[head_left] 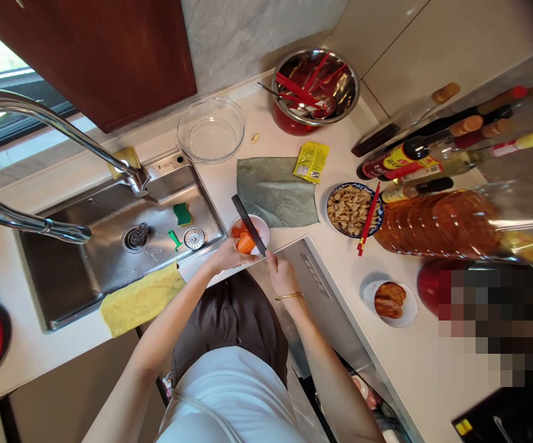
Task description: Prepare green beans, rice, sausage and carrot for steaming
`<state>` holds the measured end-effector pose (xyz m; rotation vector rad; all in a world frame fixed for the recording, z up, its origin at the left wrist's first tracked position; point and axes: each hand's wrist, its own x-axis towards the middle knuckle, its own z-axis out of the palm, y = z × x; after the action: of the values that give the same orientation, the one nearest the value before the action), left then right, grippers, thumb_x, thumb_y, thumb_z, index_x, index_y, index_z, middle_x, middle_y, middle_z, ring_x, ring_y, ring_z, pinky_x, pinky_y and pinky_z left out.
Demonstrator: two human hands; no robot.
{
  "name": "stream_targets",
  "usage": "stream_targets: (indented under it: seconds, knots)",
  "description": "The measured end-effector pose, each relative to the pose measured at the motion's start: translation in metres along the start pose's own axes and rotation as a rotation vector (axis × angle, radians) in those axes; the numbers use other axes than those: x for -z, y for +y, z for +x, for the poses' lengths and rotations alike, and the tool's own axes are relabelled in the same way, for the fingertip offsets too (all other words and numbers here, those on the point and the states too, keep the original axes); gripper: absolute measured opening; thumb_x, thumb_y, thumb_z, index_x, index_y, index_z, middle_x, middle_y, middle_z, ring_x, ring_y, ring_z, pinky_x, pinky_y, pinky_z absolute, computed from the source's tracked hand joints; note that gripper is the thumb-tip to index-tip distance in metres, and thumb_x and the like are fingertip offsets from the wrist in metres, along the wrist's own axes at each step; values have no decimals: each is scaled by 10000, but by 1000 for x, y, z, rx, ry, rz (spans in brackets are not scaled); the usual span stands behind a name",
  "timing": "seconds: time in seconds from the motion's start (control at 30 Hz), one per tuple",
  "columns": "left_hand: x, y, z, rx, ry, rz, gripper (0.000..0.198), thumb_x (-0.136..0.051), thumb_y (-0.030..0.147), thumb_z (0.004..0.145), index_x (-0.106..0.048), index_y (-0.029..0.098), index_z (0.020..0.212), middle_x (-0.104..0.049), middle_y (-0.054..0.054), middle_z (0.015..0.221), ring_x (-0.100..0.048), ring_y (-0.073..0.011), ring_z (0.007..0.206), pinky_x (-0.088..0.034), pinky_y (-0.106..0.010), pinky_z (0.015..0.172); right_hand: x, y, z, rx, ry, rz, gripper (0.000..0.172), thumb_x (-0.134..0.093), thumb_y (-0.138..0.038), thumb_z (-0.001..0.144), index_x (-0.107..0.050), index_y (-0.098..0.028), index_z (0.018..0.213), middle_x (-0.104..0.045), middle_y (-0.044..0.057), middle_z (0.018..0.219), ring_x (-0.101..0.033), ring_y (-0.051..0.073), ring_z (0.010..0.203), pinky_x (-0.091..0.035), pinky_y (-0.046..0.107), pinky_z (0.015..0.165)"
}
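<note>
My left hand [225, 256] is closed around an orange carrot [246, 244], held low over a white bowl [263, 228] at the counter's front edge. Several orange pieces [237, 231] lie in that bowl, partly covered by the blade and my fingers. In my right hand [283, 275] is the handle of a knife [246, 220]. Its dark blade slants up and left across the bowl, over the carrot. Whether the edge touches the carrot, I cannot tell. Behind the bowl lies a flat grey-green sheet [270, 191], with a yellow packet [311, 162] on its corner.
Left is a steel sink [109, 271] with a tall faucet [63, 132] and a yellow cloth [139, 299]. A glass bowl [211, 130] and a metal bowl [289, 123] stand behind. Right are a plate of brown pieces [351, 209], bottles [414, 157] and an open drawer [310, 277].
</note>
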<state>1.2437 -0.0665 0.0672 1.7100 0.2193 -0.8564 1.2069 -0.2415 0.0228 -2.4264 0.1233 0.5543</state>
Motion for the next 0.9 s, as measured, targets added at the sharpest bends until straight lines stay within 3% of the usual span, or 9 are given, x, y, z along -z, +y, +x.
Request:
stream_targets:
  seconds: [0.07,0.17,0.27,0.4,0.5,0.63,0.9]
  knots:
    - [5,-8,-2,-28,83,-1,392,-734,471,652,-491,169,715,-427,62,566,-368,-59,495,-288,-203,471,0,1,1,8,4,41,761,-94,-686,907,-587,-191,604,-620,95,542,-595,193,548,-316,274,551]
    - [12,-25,-3,-105,119,-80,421,-585,575,786,-535,161,846,-525,12,683,-429,-83,575,-336,-209,518,0,4,-2,30,8,133,730,-100,-675,911,-508,-208,526,-579,69,496,-567,171,509,-337,267,562]
    - [17,-38,-4,-186,169,-148,427,-476,579,864,-551,170,963,-593,-32,839,-501,-118,710,-402,-229,623,2,7,-7,49,14,200,684,-127,-643,926,-454,-218,502,-536,41,460,-537,150,486,-346,258,564]
    - [21,-46,-7,-309,319,-34,369,-553,513,848,-629,183,994,-622,-62,1002,-532,-176,911,-418,-280,802,7,10,-16,52,23,231,626,-185,-614,934,-431,-226,508,-492,18,438,-509,144,472,-354,262,566]
    - [21,-48,-9,-332,417,-16,353,-644,453,799,-666,190,1034,-632,-68,1026,-539,-193,940,-417,-296,828,10,11,-21,53,23,259,594,-203,-595,938,-405,-231,514,-479,14,455,-504,147,483,-360,266,575]
    - [15,-48,-11,-295,397,-308,439,-700,411,759,-616,183,1125,-657,-64,1031,-595,-182,912,-452,-299,819,14,10,-28,41,12,298,574,-205,-599,934,-366,-238,519,-452,11,448,-483,151,473,-354,273,553]
    - [0,-47,-10,-145,355,-622,443,-793,334,668,-595,144,1016,-693,-62,961,-643,-151,855,-475,-300,833,24,3,-36,69,53,282,608,-185,-611,936,-438,-226,538,-510,31,480,-487,140,471,-343,269,539]
